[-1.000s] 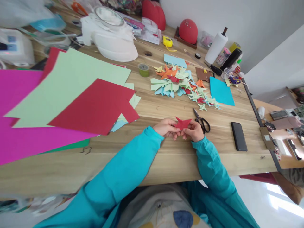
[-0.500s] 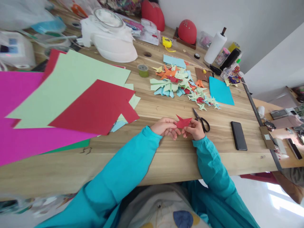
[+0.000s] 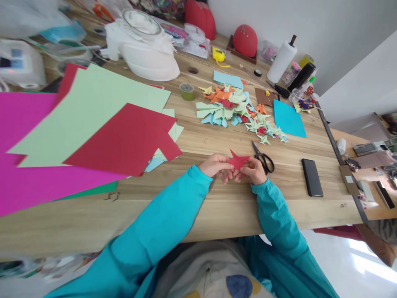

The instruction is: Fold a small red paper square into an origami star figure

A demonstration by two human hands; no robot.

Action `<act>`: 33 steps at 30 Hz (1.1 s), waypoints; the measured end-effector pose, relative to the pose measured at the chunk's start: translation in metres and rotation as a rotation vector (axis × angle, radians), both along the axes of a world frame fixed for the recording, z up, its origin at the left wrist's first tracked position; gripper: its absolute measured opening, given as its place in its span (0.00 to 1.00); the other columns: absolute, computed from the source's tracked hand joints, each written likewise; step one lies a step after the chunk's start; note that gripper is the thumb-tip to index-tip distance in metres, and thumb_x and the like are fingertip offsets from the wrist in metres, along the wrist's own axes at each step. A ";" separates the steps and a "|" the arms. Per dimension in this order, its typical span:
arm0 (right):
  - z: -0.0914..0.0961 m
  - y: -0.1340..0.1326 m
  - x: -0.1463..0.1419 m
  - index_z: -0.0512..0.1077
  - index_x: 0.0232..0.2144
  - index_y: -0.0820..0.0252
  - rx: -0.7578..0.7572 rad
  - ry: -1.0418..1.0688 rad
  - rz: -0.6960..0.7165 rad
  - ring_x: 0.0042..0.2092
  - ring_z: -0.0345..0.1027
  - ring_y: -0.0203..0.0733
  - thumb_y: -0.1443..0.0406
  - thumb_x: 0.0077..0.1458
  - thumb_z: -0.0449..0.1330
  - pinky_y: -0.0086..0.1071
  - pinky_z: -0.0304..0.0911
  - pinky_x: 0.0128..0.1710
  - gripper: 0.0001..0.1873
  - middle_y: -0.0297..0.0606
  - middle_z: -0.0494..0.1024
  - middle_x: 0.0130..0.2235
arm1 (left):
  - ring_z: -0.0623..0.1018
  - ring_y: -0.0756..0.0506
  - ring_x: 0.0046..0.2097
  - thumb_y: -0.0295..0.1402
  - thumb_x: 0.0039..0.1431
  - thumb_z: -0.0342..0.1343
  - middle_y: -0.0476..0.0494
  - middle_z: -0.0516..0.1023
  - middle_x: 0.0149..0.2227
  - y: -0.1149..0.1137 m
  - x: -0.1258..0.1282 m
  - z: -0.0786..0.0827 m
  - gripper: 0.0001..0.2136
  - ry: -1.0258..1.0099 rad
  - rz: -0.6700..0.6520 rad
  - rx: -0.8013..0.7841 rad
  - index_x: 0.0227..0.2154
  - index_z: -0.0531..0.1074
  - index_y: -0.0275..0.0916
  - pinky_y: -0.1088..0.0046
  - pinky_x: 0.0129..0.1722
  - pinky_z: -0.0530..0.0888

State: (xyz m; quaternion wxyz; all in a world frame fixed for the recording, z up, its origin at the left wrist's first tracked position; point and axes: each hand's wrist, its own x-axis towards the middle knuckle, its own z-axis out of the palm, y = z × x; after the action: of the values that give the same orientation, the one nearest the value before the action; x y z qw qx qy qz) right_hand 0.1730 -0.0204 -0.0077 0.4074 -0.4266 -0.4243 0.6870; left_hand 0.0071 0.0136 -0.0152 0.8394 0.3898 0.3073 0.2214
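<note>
A small folded red paper piece with pointed tips point(image 3: 237, 159) is held between my two hands, over the front part of the wooden table. My left hand point(image 3: 217, 167) pinches its left side between thumb and fingers. On its right side, my right hand point(image 3: 253, 170) grips it the same way. Black-handled scissors point(image 3: 263, 158) lie just beyond my right hand, blades pointing away. Farther back is a heap of folded paper shapes point(image 3: 228, 103) in green, orange, red, yellow and light blue. My fingers hide the lower edge of the red piece.
Large red point(image 3: 124, 140), green point(image 3: 93, 91) and magenta paper sheets point(image 3: 31, 190) spread over the left. A black phone point(image 3: 312, 177) and a blue paper sheet point(image 3: 289, 118) lie to the right. A tape measure point(image 3: 218, 54) and a paper roll point(image 3: 281, 62) stand behind.
The red folded paper has turned slightly and shifted a little to the left in my fingers. My hands have moved slightly closer together; both still hold it.
</note>
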 end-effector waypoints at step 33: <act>-0.002 0.003 0.006 0.65 0.34 0.64 -0.004 0.077 -0.028 0.18 0.69 0.37 0.65 0.36 0.65 0.27 0.64 0.15 0.20 0.35 0.77 0.21 | 0.76 0.49 0.25 0.30 0.43 0.61 0.44 0.77 0.26 -0.002 -0.003 0.001 0.12 -0.149 0.111 0.122 0.30 0.66 0.33 0.72 0.26 0.73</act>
State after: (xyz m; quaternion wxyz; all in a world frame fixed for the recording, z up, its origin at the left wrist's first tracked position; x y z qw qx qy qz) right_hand 0.1792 -0.0170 -0.0095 0.4321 -0.4069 -0.4008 0.6979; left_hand 0.0038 0.0111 -0.0138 0.8211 0.4048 0.2513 0.3142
